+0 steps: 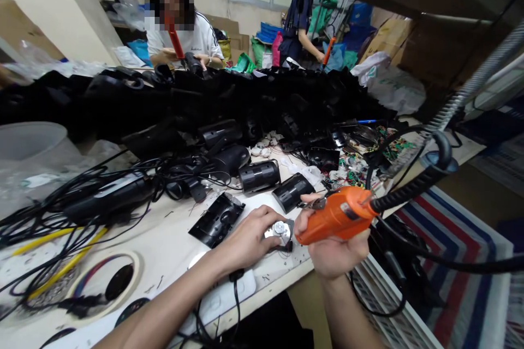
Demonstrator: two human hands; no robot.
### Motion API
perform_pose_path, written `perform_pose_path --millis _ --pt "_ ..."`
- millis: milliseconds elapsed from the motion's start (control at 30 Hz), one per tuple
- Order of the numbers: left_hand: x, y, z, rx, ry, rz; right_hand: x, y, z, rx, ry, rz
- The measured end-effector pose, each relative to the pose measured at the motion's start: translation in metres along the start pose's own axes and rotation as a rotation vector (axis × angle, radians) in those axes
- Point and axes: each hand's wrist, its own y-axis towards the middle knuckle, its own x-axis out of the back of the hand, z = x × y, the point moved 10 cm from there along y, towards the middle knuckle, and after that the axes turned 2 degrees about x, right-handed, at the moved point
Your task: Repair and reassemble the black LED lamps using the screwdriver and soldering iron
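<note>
Lower-centre, our left hand pinches a round silver-metal part; our right hand grips an orange plastic tool: likely screwing, needing alignment.

You've got 2 hands at the tabletop's front edge: 1 L hand, 1 R hand. Also 1 orange power tool, 1 silver disc pc., 1 open blk shell; 2 blk cyl. housings just beyond your hands. Twd L edge, 1 tape roll & 1 tub. Past far edge, 2 co-workers, 2 red-orange tools. Cables: too tangled to ct.
</note>
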Motion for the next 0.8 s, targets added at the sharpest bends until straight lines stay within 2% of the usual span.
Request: perform_pose_path --millis 400,667,800 --pt "-0.002 0.003 -0.001 -0.147 0.025 0.005 -0.008 0.005 -0.008 -0.044 -0.012 0.107" --pt "0.0 0.002 0.0 -0.161 0.021 -0.025 -0.009 0.003 0.003 0.002 0.014 0.059" --pt "0.0 0.003 0.001 -0.147 0.008 -0.034 -0.011 0.007 0.001 -0.009 0.004 0.065"
